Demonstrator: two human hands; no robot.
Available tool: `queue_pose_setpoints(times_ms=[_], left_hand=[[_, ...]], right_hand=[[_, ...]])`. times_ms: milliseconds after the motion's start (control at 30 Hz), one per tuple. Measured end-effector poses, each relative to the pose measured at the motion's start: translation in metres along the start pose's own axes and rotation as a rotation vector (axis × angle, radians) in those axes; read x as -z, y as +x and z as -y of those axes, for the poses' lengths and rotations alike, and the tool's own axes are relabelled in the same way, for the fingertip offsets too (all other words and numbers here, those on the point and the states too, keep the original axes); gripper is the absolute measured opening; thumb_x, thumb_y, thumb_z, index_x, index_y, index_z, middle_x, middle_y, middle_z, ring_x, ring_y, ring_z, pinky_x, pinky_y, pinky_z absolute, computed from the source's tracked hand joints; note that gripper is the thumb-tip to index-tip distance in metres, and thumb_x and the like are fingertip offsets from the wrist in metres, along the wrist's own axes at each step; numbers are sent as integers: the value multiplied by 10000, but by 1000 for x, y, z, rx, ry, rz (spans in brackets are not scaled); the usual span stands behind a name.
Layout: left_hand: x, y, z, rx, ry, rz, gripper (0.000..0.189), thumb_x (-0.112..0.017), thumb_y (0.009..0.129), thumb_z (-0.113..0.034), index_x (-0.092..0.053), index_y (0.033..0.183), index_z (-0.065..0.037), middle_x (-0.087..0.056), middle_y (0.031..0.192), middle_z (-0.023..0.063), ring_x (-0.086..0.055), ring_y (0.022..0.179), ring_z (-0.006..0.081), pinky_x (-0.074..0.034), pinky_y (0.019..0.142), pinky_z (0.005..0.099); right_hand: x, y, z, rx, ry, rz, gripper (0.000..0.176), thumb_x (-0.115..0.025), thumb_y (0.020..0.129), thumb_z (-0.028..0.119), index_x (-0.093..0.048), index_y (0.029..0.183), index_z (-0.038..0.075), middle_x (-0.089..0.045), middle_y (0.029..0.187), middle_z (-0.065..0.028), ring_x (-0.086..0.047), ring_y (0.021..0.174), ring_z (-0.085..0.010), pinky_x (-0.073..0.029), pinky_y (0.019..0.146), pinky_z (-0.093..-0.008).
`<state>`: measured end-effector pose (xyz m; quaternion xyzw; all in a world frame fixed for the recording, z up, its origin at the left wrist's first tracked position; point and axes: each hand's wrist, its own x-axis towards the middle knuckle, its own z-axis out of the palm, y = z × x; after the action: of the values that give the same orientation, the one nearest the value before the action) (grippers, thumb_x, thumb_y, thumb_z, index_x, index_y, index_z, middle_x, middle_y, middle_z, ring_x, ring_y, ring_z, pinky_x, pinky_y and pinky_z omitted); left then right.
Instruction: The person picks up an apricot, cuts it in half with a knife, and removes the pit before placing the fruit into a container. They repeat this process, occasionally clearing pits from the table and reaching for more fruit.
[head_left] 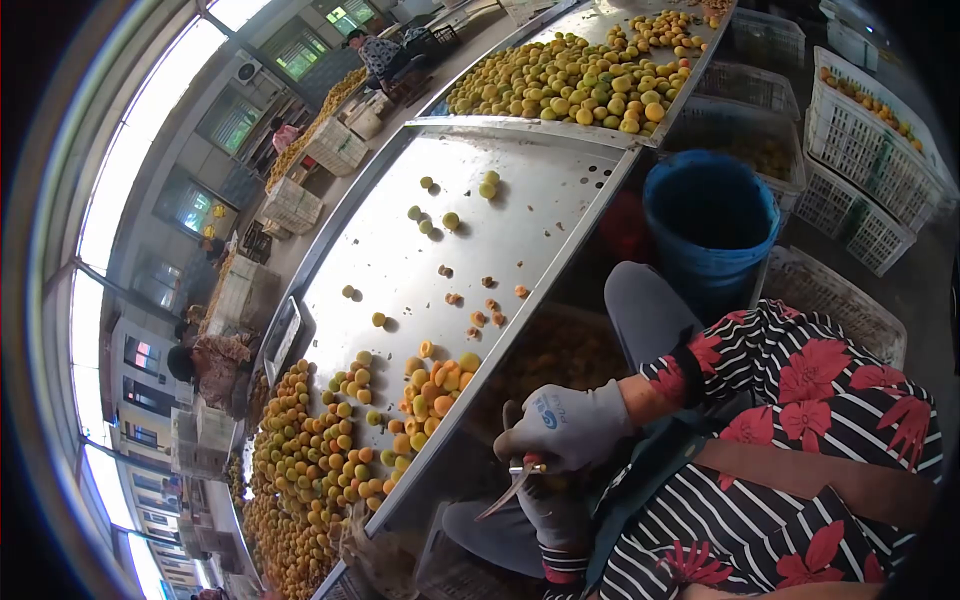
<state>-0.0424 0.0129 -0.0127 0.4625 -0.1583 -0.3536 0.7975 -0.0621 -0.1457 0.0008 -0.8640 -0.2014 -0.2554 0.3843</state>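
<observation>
A slim curved tool (503,497) sticks out just beyond the near edge of the metal table (370,230), its thin blade slanting toward that edge; its handle is mostly hidden, so it may be a small knife. Whole fruits (310,440), yellow-green to orange, lie heaped at one end of the table, and cut orange pieces (443,405) cluster beside its near edge.

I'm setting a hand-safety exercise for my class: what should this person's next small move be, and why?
Probably turn the curved blade slightly away from the left hand: it juts out uncovered near that hand, with the right hand close by too.
</observation>
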Motion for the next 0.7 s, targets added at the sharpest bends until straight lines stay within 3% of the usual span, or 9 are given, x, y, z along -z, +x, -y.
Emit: queue_pose_setpoints(times_ms=[167, 267, 333, 367, 467, 600, 633, 667, 700], left_hand=[[-4, -1, -1, -9, -38, 39, 615, -425, 1064, -397, -272, 1578, -98, -438, 1497, 123, -465, 1364, 240, -400, 1125, 409], [-2, 3, 2, -21, -30, -87, 616, -438, 1053, -386, -303, 1559, -62, -480, 1451, 132, -488, 1336, 244, -408, 1115, 397], [14, 9, 10, -293, 777, -132, 527, -429, 1062, -346, -414, 1476, -21, -543, 1368, 139, -541, 1265, 247, -437, 1065, 392], [19, 10, 12, -400, 1050, -160, 409, -462, 1049, -249, -502, 1371, 0, -581, 1300, 152, -579, 1199, 249, -462, 1006, 390], [32, 11, 24, -265, 751, -132, 352, -521, 1017, -181, -516, 1313, 8, -592, 1243, 155, -597, 1135, 247, -484, 945, 388], [31, 6, 5, -156, 889, -28, 390, -586, 983, -149, -494, 1327, 10, -590, 1222, 155, -596, 1118, 246, -498, 917, 377], [35, 6, 6, -319, 1011, -32, 414, -611, 967, -122, -485, 1338, 9, -587, 1211, 151, -596, 1109, 248, -501, 912, 377], [37, 8, 6, -486, 1129, -31, 442, -637, 950, -95, -475, 1349, 8, -584, 1201, 148, -596, 1100, 251, -504, 907, 377], [37, 8, 7, -486, 1127, -23, 442, -637, 950, -95, -475, 1349, 8, -584, 1201, 148, -596, 1100, 251, -504, 907, 377]], right_hand=[[-1, -1, -4, 23, -44, 67, 394, -737, 812, 197, -575, 1161, 110, -648, 759, -138, -661, 709, -401, -505, 653, -464], [-2, -1, -5, -18, 35, -70, 311, -668, 885, 223, -554, 1155, 120, -648, 746, -131, -665, 703, -384, -518, 631, -464], [-4, 1, -5, -229, 73, -137, 361, -676, 889, 236, -552, 1204, 111, -671, 781, -152, -680, 731, -386, -535, 650, -455], [-3, 1, -3, -223, 37, -138, 408, -686, 891, 249, -547, 1246, 107, -690, 822, -161, -691, 758, -391, -549, 675, -449], [-6, -6, -8, -174, -52, -70, 435, -699, 884, 255, -544, 1263, 107, -702, 865, -159, -694, 772, -398, -553, 688, -456], [8, -7, -9, -228, 66, 38, 455, -693, 886, 206, -519, 1295, 107, -711, 906, -181, -694, 806, -402, -554, 720, -460], [15, -5, -7, -299, 45, 168, 547, -718, 858, 164, -483, 1347, 92, -709, 982, -189, -690, 894, -413, -549, 783, -449], [17, -4, -3, -302, 41, 162, 547, -718, 858, 164, -483, 1347, 92, -709, 982, -189, -690, 894, -413, -549, 783, -449], [19, -5, 1, -268, 86, 172, 575, -719, 853, 158, -470, 1366, 88, -705, 1003, -194, -689, 906, -411, -549, 787, -448]])
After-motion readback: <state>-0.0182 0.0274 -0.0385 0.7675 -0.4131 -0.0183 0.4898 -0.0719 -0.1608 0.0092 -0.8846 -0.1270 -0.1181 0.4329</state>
